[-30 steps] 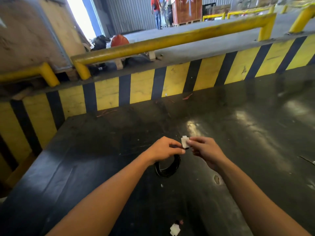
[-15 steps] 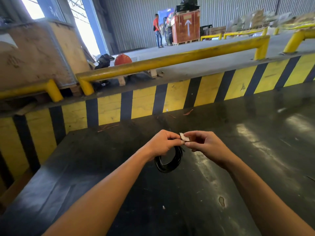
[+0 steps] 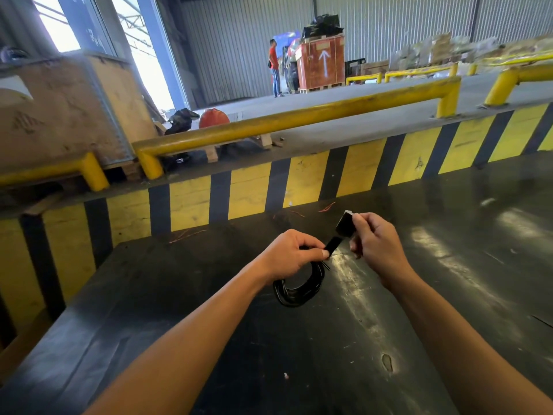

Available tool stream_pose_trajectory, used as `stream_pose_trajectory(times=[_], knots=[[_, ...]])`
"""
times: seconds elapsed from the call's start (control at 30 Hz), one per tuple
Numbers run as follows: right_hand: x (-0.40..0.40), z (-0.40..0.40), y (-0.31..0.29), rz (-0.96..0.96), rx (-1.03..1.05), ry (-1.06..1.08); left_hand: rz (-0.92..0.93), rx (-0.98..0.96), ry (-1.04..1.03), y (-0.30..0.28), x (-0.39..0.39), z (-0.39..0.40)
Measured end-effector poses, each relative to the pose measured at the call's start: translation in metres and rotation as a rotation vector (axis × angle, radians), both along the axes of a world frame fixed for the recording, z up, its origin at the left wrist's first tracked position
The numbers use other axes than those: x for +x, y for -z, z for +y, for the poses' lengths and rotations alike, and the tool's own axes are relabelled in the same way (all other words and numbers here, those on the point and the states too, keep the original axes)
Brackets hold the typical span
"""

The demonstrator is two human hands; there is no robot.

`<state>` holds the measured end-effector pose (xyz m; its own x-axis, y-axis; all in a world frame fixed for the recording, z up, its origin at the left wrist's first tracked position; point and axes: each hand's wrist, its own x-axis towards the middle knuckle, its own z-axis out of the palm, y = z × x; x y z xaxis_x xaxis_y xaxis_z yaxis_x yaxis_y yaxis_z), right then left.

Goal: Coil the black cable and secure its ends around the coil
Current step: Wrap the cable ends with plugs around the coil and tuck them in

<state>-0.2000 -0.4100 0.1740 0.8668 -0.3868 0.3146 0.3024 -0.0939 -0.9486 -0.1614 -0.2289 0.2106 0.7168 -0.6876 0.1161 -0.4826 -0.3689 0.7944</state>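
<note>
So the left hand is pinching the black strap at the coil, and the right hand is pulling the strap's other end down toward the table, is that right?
Not quite. In the head view the right hand holds the strap end up and away, above the coil, not down toward the table. The left hand does pinch the strap at the coil.

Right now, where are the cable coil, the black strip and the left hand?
cable coil [image 3: 294, 295]: head view, lower arc of the loops.
black strip [image 3: 333, 244]: head view, middle of the stretched strip.
left hand [image 3: 291, 254]: head view, back of the hand.
</note>
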Motion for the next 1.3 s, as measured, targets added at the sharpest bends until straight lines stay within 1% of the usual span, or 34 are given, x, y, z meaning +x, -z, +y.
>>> stream_pose_trajectory(times=[0.1, 0.17, 0.27, 0.4, 0.5, 0.6, 0.67, 0.73, 0.8, 0.97, 1.1, 1.2, 1.3], knots=[[-0.003, 0.000, -0.004, -0.055, 0.226, -0.097, 0.036, -0.069, -0.038, 0.000, -0.001, 0.005], [-0.003, -0.003, -0.005, -0.064, 0.271, -0.178, 0.051, -0.104, -0.048, -0.001, -0.003, 0.006], [-0.004, -0.006, -0.006, -0.050, 0.219, -0.272, 0.057, -0.119, -0.052, 0.000, -0.006, 0.005], [-0.003, -0.008, -0.006, -0.025, 0.296, -0.288, 0.068, -0.106, -0.032, 0.000, -0.011, 0.004], [-0.001, -0.007, -0.004, -0.021, 0.233, -0.227, 0.052, -0.123, -0.026, -0.002, -0.014, 0.003], [-0.002, -0.007, -0.004, -0.038, 0.186, -0.137, 0.065, -0.199, -0.066, -0.005, -0.014, 0.004], [-0.004, -0.005, -0.003, -0.033, 0.119, -0.101, 0.082, -0.258, -0.085, -0.007, -0.013, 0.004], [-0.007, 0.001, -0.003, -0.021, 0.035, -0.112, 0.094, -0.308, -0.060, -0.009, -0.012, 0.003], [-0.011, 0.009, -0.006, -0.006, 0.009, -0.168, 0.088, -0.342, -0.038, -0.012, -0.011, 0.001], [-0.019, 0.016, -0.019, 0.040, 0.075, -0.390, 0.020, -0.345, -0.120, -0.010, -0.005, 0.000], [-0.020, 0.014, -0.026, 0.082, 0.156, -0.480, 0.049, -0.335, -0.078, -0.009, -0.006, -0.001], [-0.021, 0.014, -0.028, 0.102, 0.211, -0.512, 0.085, -0.351, -0.092, -0.009, -0.009, -0.005], [-0.022, 0.014, -0.030, 0.102, 0.247, -0.452, 0.155, -0.355, -0.135, -0.008, -0.008, -0.007]])
